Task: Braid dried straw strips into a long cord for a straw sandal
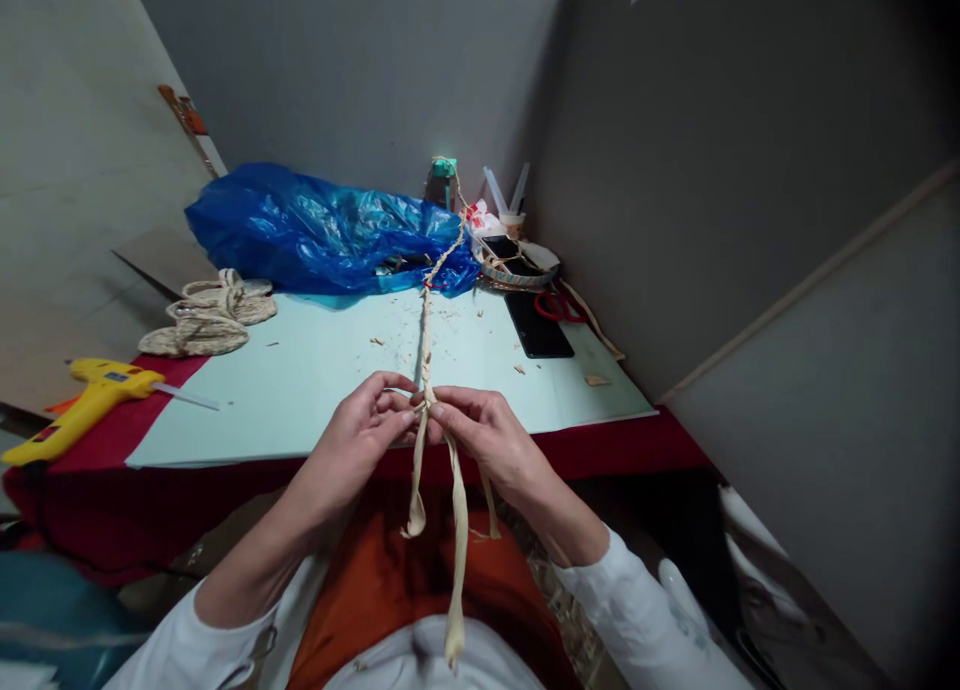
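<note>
A pale braided husk cord (427,330) runs from a green anchor at the back of the table down to my hands. My left hand (365,432) pinches the braid's near end from the left. My right hand (484,430) pinches it from the right, fingers closed on a strand. Three loose flat strips (455,530) hang from the pinch point down over my lap. Both hands hover just above the near edge of the light blue sheet (300,380).
A yellow glue gun (82,400) lies at the left on the red cloth. Coiled braided pieces (210,315) sit behind it. A blue plastic bag (322,230), a black phone (536,325), red scissors (559,305) and a round tray (514,265) crowd the back. Grey walls close in on the right.
</note>
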Demonstrator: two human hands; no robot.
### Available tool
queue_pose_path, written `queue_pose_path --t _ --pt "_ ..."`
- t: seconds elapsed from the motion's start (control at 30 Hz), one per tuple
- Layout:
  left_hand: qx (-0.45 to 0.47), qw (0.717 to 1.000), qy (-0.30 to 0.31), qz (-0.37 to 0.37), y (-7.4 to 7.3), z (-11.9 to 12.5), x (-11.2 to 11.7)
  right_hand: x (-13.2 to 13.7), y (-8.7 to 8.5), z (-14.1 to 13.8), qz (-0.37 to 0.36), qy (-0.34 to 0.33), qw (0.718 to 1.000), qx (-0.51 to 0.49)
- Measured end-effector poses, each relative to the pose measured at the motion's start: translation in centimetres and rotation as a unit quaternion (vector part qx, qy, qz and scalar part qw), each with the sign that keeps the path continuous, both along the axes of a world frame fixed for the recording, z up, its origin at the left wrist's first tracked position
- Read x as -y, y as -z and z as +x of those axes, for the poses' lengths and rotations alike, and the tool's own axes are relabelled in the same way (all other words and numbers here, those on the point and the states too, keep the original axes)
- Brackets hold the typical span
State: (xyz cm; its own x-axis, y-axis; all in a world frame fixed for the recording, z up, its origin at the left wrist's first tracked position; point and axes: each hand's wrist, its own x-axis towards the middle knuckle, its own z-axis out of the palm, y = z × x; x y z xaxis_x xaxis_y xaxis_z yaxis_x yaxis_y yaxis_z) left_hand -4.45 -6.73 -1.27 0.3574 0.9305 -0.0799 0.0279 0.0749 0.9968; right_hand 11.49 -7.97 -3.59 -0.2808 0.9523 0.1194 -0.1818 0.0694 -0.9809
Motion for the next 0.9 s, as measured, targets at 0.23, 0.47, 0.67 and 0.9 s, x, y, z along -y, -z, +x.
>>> queue_pose_path --t 0.23,0.47,0.67,0.9 --pt "-0.084 0.988 -0.086 0.099 0.4 0.3 -0.4 0.1 -0.1 -0.2 -0.015 0.000 1.000 -0.020" --pt "0.128 0.983 -0.034 -0.127 1.0 1.0 -0.4 0.5 -0.2 -0.5 0.025 0.010 0.999 0.030" --pt "0.159 0.967 0.043 -0.196 0.9 0.4 -0.2 0.8 -0.5 -0.4 0.051 0.018 0.993 0.103" --pt "0.134 0.979 -0.024 -0.150 0.7 0.7 -0.1 1.1 -0.4 -1.1 0.058 0.084 0.983 0.154"
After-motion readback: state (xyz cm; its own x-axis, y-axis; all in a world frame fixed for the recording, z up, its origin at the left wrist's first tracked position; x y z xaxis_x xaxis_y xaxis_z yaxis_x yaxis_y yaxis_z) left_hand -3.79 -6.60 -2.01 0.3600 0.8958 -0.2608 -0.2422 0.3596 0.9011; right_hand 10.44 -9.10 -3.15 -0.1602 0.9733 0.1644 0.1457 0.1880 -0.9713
